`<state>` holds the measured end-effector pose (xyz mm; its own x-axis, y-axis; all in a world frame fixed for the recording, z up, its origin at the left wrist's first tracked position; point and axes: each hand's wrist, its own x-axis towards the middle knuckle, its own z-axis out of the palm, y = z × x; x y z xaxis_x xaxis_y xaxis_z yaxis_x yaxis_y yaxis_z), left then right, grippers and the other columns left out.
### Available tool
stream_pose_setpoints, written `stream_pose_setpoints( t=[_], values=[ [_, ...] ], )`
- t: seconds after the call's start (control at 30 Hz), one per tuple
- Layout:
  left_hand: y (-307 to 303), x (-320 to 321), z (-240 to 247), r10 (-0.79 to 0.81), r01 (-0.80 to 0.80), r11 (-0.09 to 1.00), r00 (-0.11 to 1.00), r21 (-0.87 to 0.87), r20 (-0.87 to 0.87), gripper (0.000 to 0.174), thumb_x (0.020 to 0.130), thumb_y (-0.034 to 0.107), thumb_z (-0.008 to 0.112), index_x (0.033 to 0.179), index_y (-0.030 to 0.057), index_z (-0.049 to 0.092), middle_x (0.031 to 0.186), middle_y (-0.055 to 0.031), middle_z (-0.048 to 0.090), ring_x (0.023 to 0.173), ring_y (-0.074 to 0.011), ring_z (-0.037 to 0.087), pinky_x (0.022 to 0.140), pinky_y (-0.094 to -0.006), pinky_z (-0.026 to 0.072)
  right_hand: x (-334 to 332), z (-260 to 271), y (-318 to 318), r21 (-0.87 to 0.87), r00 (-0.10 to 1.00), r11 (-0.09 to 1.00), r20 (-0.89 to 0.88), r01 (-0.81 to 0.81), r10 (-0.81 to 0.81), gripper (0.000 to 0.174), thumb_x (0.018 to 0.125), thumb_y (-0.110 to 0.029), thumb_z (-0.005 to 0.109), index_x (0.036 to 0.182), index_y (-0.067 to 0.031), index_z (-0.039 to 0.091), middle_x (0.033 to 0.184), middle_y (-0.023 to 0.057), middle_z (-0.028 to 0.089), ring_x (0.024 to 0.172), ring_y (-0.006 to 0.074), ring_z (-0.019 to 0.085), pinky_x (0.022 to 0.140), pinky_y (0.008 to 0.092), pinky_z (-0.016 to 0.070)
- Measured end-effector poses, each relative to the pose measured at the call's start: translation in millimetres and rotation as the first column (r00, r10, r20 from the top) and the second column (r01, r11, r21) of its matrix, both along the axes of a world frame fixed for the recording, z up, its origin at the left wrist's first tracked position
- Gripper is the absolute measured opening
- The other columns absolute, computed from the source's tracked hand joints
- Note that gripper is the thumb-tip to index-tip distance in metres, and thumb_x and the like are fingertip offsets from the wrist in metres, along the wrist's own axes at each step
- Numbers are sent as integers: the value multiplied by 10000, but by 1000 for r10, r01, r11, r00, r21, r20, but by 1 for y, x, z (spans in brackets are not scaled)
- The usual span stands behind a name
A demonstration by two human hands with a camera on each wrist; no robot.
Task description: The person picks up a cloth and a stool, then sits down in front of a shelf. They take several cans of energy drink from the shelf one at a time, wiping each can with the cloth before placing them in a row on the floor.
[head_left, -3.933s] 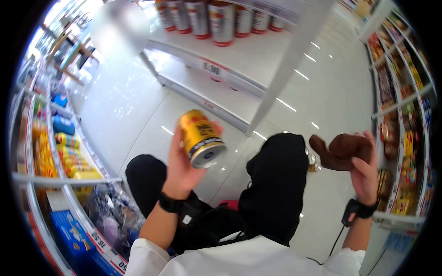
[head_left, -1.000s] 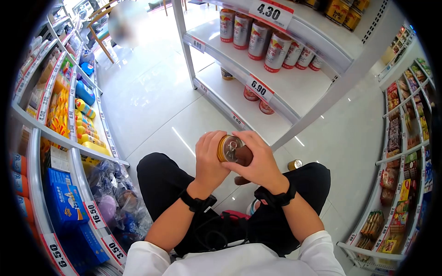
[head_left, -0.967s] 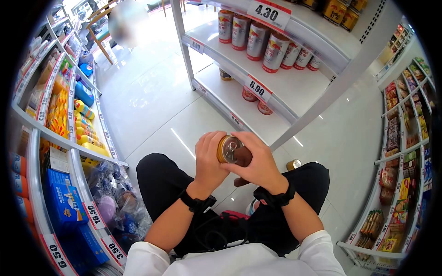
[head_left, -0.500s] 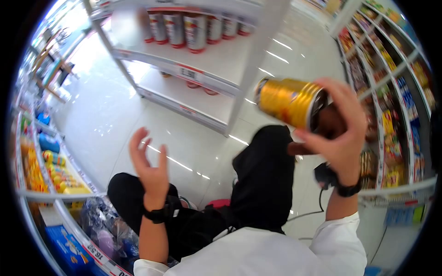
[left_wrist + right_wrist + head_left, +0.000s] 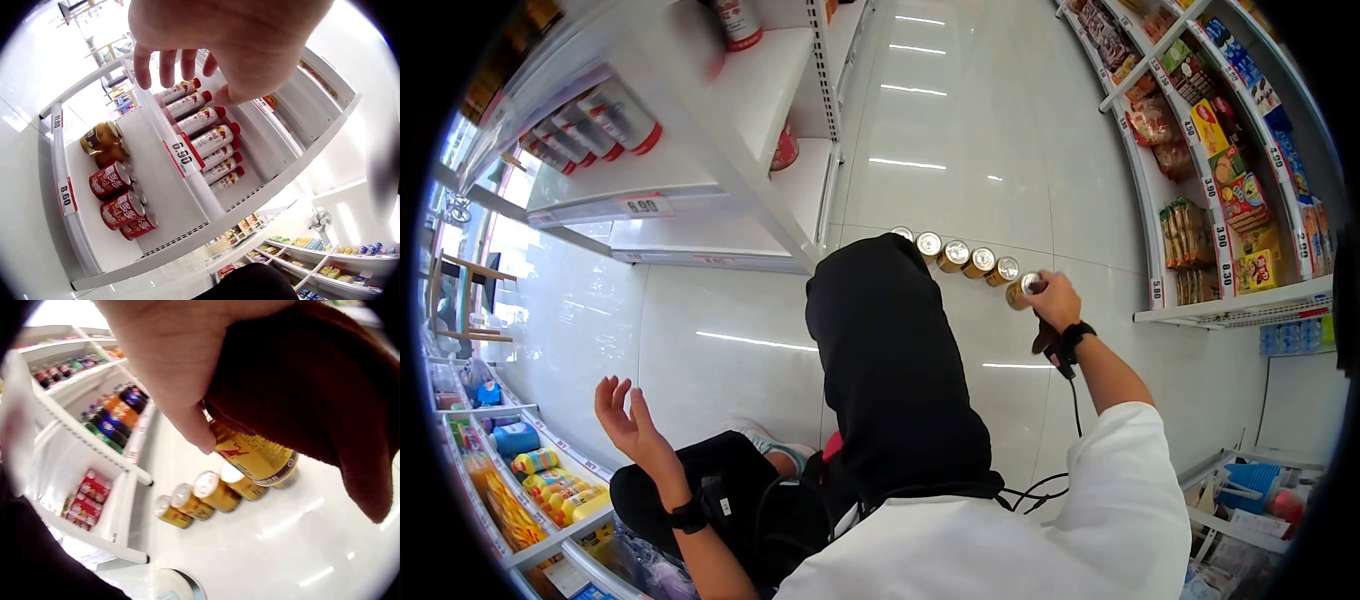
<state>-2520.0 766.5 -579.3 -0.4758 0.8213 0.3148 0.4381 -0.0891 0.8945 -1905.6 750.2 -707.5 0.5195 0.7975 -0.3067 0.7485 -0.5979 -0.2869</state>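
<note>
My right hand (image 5: 1057,300) holds a gold drink can (image 5: 1019,293) by its top, low over the floor at the right end of a row of similar cans (image 5: 979,263). A brown cloth (image 5: 300,387) is bunched in the same hand and drapes over the can's top. In the right wrist view, my thumb lies against the gold can (image 5: 256,456), which shows a red emblem. My left hand (image 5: 636,432) is raised over the left knee, fingers loosely bent around nothing. In the left wrist view, that hand (image 5: 231,37) overlaps the drink shelf.
A white shelf unit (image 5: 750,225) at the left bears silver-and-red cans (image 5: 212,140) and red cans (image 5: 122,209). Snack shelves (image 5: 1215,190) stand at the right. My bent knee (image 5: 890,350) lies between the hands. A black cable (image 5: 1077,405) hangs from the right wrist.
Both hands were around the can; the left let go and drew away left. The right hand carried the can and cloth rightward and down to the row on the floor. The view turned right.
</note>
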Motion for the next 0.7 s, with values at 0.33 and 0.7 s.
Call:
stream_pose_setpoints(
  t=[0.33,0.7],
  values=[
    [-1,-1,-7,68,-68,990,998,-122,-5,400,971,122,565,1347,32,457,1304,-120,505,1172,-222,524,991,-357,456,51,-126,-6,-187,982,964,40,190,-185,586,728,-428,760,1208,-126,612,1147,116,636,1054,315,639,885,424,529],
    [-8,22,12,36,-44,992,997,-116,-66,355,973,109,553,1311,26,484,1264,-112,530,1148,-220,540,981,-350,465,55,-136,8,-95,988,984,23,151,-150,569,759,-453,733,1192,-105,609,1175,140,632,1088,336,620,913,433,516]
  ],
)
